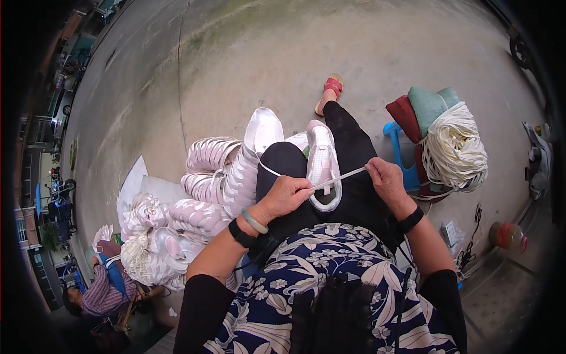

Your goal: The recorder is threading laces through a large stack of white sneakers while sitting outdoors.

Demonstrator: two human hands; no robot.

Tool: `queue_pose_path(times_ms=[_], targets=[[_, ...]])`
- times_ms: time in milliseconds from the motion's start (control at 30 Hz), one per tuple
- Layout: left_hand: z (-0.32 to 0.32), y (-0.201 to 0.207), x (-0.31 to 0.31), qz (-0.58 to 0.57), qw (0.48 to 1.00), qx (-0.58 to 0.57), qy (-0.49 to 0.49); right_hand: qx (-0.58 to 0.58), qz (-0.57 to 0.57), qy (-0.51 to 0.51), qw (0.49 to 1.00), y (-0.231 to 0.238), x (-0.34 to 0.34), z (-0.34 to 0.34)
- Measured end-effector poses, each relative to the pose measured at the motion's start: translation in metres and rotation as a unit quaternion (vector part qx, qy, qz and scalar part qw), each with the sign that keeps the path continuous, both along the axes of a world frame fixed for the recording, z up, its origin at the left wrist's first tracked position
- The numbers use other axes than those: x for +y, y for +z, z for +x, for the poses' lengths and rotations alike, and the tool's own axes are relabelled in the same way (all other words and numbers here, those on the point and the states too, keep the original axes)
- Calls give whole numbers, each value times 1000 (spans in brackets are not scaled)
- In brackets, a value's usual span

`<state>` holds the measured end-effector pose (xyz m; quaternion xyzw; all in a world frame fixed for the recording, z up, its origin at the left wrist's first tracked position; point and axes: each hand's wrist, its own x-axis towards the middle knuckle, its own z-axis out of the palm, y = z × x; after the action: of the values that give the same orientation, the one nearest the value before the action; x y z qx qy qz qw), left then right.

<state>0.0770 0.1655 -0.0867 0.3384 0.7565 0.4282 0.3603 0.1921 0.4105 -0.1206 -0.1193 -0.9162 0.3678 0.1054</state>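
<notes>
A white and pale pink shoe (pixel 319 154) lies between my thighs, its toe away from me and its opening toward me. Across it, just above the opening, a white shoelace (pixel 342 176) is pulled taut between my two hands. My left hand (pixel 284 197) pinches the lace at the shoe's left side. At the right, my right hand (pixel 386 180) has its fingers closed on the other stretch of lace. More white lace runs from the left hand up over my left knee. Whether the lace passes through the shoe's eyelets is too small to tell.
Nested rows of similar shoes (pixel 233 177) and bagged bundles (pixel 191 218) are piled on my left. A thick hank of cream laces (pixel 457 147) hangs over cloth rolls at a blue stool (pixel 401 150) on my right. A jar (pixel 508 237) stands farther right. Another person (pixel 106 289) sits at lower left.
</notes>
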Motion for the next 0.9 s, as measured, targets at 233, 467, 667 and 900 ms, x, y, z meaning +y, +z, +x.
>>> queue_pose_path(times_ms=[233, 467, 667, 900], targets=[[-1, -7, 16, 23, 994, 106, -9, -63, 256, -41, 964, 3, 12, -14], [-3, -5, 47, 73, 990, 122, -16, 7, -301, 154, 941, 21, -40, -36], [-13, -12, 47, 3, 977, 206, -50, -10, -311, 137, 940, 4, -32, -44], [-24, -27, 50, 7, 972, 234, -22, -39, -283, 134, 949, -7, -33, -56]])
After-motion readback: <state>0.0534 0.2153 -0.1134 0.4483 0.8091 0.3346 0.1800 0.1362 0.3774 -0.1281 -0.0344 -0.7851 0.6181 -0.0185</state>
